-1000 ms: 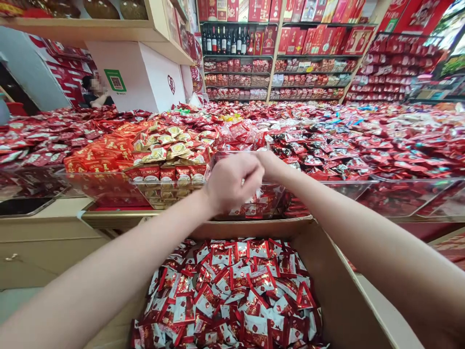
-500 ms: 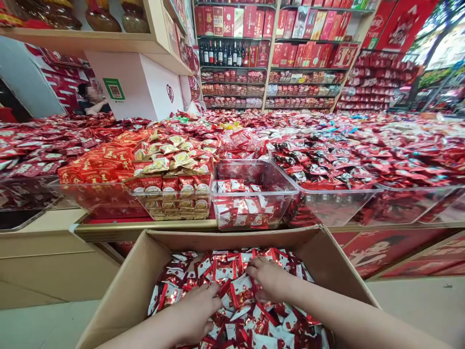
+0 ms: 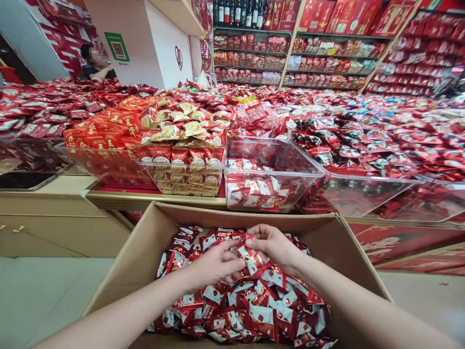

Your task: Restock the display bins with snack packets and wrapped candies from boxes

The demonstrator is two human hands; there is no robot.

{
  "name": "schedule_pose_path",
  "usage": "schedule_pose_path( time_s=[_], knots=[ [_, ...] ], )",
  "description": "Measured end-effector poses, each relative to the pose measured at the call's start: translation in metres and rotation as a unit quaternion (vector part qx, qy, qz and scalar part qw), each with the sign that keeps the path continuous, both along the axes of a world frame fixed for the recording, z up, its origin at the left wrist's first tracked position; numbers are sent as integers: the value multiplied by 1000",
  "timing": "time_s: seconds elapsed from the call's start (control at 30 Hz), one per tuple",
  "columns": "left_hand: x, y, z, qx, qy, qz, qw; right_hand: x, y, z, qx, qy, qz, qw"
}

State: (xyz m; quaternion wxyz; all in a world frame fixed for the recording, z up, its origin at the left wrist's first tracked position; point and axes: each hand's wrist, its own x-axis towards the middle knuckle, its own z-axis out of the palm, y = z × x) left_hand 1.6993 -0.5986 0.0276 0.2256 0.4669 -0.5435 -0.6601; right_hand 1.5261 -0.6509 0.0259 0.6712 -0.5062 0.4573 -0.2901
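Observation:
Several red and white candy packets point(image 3: 263, 315) fill an open cardboard box point(image 3: 140, 257) below me. Over the pile, my right hand point(image 3: 274, 247) pinches one small packet point(image 3: 255, 261) by its upper end between thumb and fingertips. My left hand point(image 3: 218, 261) is close beside that packet, palm down with its fingers apart. Its index fingertip reaches the packet's top near my right fingers; whether it grips the packet is not clear. Behind the box stands a clear plastic bin point(image 3: 271, 172), partly filled with similar red and white packets.
Durian-labelled packets point(image 3: 181, 157) are stacked in a bin left of the part-filled one, with orange-red packets point(image 3: 109, 128) beyond. Dark red packets point(image 3: 337, 145) heap up on the right. A dark flat device point(image 3: 27, 180) lies on the left counter. A person point(image 3: 96, 63) sits behind.
Both hands have risen from the pile and come together, a packet now pinched in my right hand. The view has tilted down, showing more of the box's contents.

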Motion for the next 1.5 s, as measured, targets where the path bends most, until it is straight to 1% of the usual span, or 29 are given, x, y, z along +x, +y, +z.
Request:
schedule_pose_path(
  time_s=[0.03,0.07,0.13,0.2,0.27,0.33,0.5,0.57,0.63,0.7,0.77,0.83,0.9,0.97,1.0,1.1,1.13,1.2,1.27,1.33,1.4,1.5],
  knots=[
    [-7,3,3,33,63,36,997,3,4,3,24,-32,-8,999],
    [-13,6,5,49,99,67,992,4,7,6,42,-57,-16,997],
    [-19,8,7,47,121,111,985,5,11,9,73,-102,-28,992],
    [-19,8,9,29,108,125,986,3,12,11,96,-143,-33,985],
    [-16,6,11,0,90,118,989,1,11,13,110,-174,-28,978],
    [-12,3,13,-30,88,104,990,0,11,14,110,-182,-23,977],
    [-4,-1,14,-76,96,71,990,3,11,18,52,-88,22,995],
    [-2,-4,14,-72,114,66,989,5,11,19,53,-94,22,994],
    [-1,-5,14,-38,161,67,984,5,12,20,62,-126,9,990],
    [0,-3,16,38,225,68,971,5,14,23,50,-156,6,986],
    [1,0,20,125,285,67,948,6,18,26,21,-175,17,984],
    [2,4,23,178,329,64,925,6,21,30,-4,-184,53,981],
    [2,7,26,198,346,49,916,8,23,31,-10,-182,105,978],
    [2,8,27,204,326,36,923,9,22,31,-13,-164,122,979],
    [1,8,27,204,308,36,929,10,21,31,-21,-145,110,983],
    [0,6,27,190,273,48,942,8,15,30,-61,-62,37,996],
    [-1,6,28,171,265,49,948,7,14,30,-71,-36,21,997],
    [-2,5,30,108,223,46,968,5,12,32,-77,-10,8,997],
    [-3,5,32,34,156,45,986,3,12,34,-69,-17,9,997],
    [-4,6,34,4,115,44,992,1,12,36,-51,-42,12,998],
    [-5,7,34,21,120,38,992,0,14,37,-31,-68,14,997],
    [-6,9,35,66,155,33,985,0,14,39,-15,-94,12,995]
  ],
)
